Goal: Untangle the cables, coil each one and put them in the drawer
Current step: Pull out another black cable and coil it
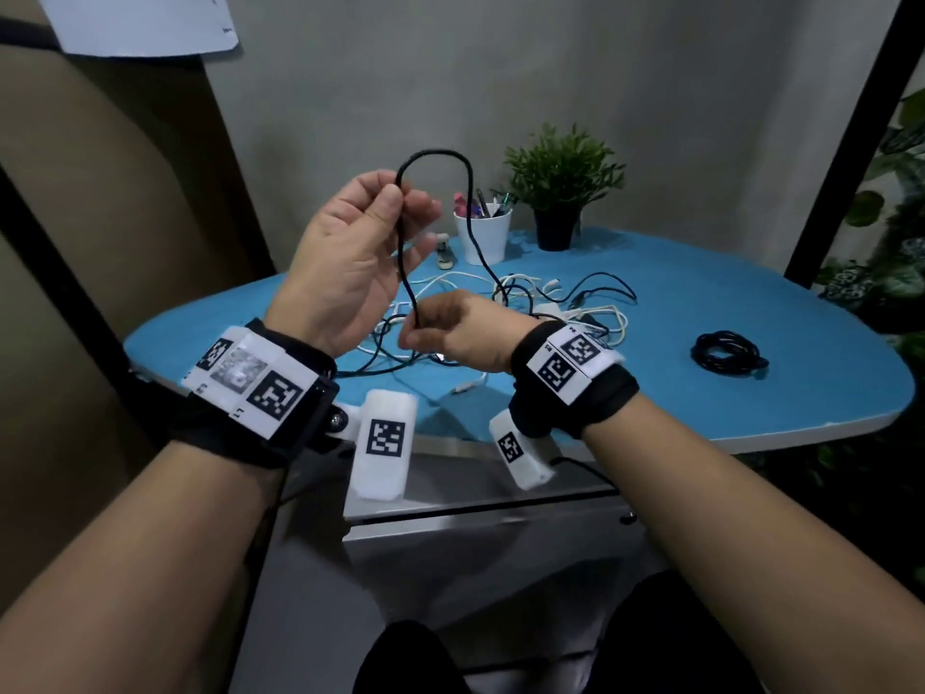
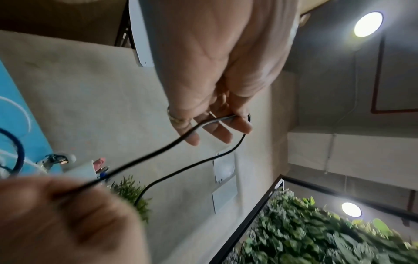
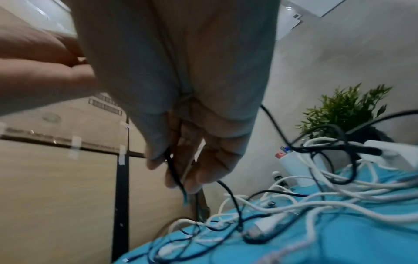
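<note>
- The left hand [image 1: 350,252] is raised above the bench [image 1: 650,393], palm toward the camera, its grip pinching the black cable [image 1: 468,192] between thumb and fingertips.
- From that pinch the cable arches up in a loop, then drops past the white cup [image 1: 483,235] into the tangle [image 1: 525,313].
- The right hand [image 1: 450,330] sits lower, just above the tangle, its grip closed on the same cable; a short end with a blue tip pokes out below the fingers [image 3: 199,178] in the right wrist view.
- The tangle of white and black cables lies on the bench in front of the cup.
- A coiled black cable [image 1: 728,353] lies on the bench well to the right of the tangle.
- A potted plant [image 1: 560,192] stands just right of the cup.
- A drawer front [image 1: 475,523] shows under the bench edge.
</note>
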Tool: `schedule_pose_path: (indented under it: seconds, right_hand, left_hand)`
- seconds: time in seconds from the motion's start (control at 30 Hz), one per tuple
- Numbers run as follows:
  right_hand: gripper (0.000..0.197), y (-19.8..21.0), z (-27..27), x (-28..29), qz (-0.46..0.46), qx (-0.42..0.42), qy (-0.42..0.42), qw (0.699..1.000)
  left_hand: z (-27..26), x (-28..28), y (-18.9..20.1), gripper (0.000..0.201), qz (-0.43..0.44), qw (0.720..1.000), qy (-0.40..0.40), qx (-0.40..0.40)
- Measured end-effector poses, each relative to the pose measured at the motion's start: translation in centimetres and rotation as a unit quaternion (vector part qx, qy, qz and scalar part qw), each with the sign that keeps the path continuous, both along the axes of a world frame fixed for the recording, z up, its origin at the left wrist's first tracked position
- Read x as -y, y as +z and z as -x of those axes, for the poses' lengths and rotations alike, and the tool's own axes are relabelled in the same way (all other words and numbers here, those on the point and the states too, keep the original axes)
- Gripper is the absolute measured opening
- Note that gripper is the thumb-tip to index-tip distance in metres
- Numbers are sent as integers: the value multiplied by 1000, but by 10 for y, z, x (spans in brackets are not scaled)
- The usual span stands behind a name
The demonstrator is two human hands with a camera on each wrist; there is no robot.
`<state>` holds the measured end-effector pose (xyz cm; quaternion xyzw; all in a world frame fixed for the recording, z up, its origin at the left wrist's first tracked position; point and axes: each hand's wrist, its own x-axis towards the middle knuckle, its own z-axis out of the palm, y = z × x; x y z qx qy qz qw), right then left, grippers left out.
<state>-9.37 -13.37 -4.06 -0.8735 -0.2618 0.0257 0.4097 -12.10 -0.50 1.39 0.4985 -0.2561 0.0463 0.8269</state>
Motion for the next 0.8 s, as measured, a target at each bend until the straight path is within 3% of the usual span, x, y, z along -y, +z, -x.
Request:
schedule_pose_path:
  seconds: [0.1,0.27,0.33,0.43,0.57,0.63,0.7,0.8]
  right_hand:
    - [11,-12,-13,4,58,0,-66,996]
    - [15,-11,-26,20,37,9,-138,990]
    - [15,-4,-34,26,-23,6,-183,983]
    - [24,8,-49,32,-185,-33,-222,957]
    - [27,31,-56,41,-292,34,-240,925]
    - [25,43,-53,47,-339,69,-245,906]
    - [21,51,-49,52,-356,91,-252,896]
    - [17,57,-44,60,-379,118,-256,882]
  left_hand:
    - [-5,-22,10,17,23,997,72,-1]
    - [-26,-61,8,16,-8,970,242,-17]
    - [-34,-72,1,17,-5,958,284,-29]
    - [-38,-78,-10,19,44,955,290,-32]
    - [-43,-74,-25,23,48,965,256,-35]
    - [-46,-68,-33,22,-12,971,232,-64]
    - [-45,-62,-43,15,-127,966,202,-105]
    - [-38,-52,-56,21,-381,907,149,-94]
